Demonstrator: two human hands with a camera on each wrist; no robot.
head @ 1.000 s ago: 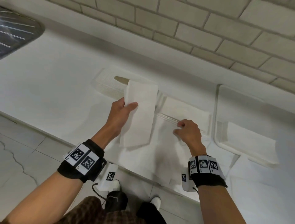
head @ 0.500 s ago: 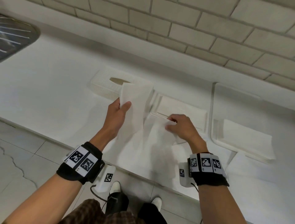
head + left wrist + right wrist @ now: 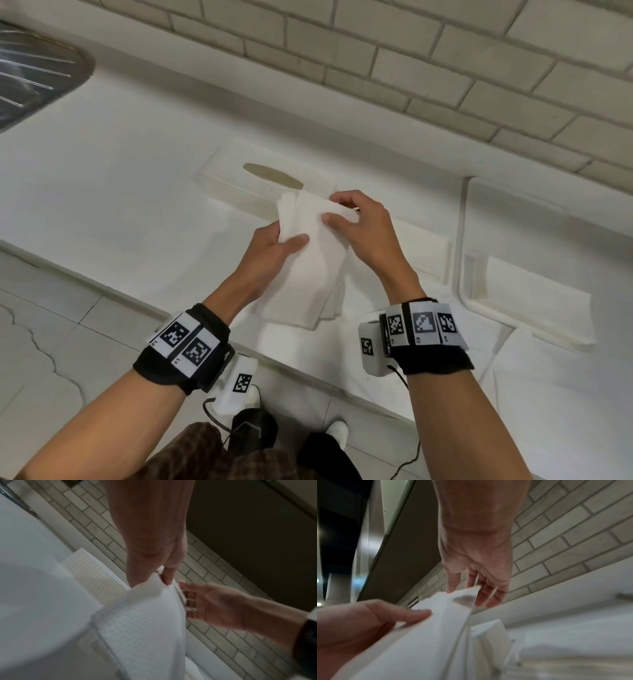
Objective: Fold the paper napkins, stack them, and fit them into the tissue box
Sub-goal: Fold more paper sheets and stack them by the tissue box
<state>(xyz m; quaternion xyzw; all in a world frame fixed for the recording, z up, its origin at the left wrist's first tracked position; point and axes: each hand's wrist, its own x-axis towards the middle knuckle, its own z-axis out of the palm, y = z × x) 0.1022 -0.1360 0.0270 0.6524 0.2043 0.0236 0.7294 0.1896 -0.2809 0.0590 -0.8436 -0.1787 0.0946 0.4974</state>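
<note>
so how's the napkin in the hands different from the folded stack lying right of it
The held napkin hangs off the counter, gripped by the left hand and right hand; the folded stack lies flat, untouched. The held napkin is a single loose piece; the stack shows several layered edges. Both are white paper.

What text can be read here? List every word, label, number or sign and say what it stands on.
No readable words, brands or numbers.
Left wristband: black-and-white square code tags; tiny characters beside them are too small to read.
Right wristband: the same kind of tags, small print also illegible.
Tissue box: no print visible.
Napkin, held in both hands: plain white, embossed only.
</note>
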